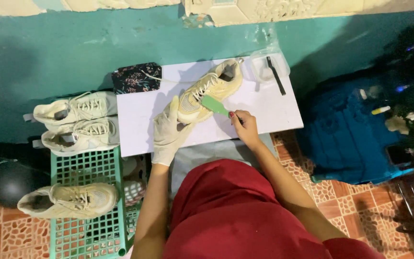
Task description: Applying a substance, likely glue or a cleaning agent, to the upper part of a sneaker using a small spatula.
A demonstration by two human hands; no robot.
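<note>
A cream sneaker [214, 88] lies on a white board [269, 112]. My left hand [167, 133], in a pale glove, grips the sneaker's toe end. My bare right hand [244, 125] holds a green brush [215, 105] whose head rests against the side of the sneaker, beside the laces.
A clear container [264, 69] with a dark stick [276, 76] sits at the board's far right corner, a floral pouch [136, 77] at its far left. Two white sneakers [75, 122] and one cream sneaker [68, 199] rest on a green plastic rack [89, 235]. A blue mat [350, 134] lies right.
</note>
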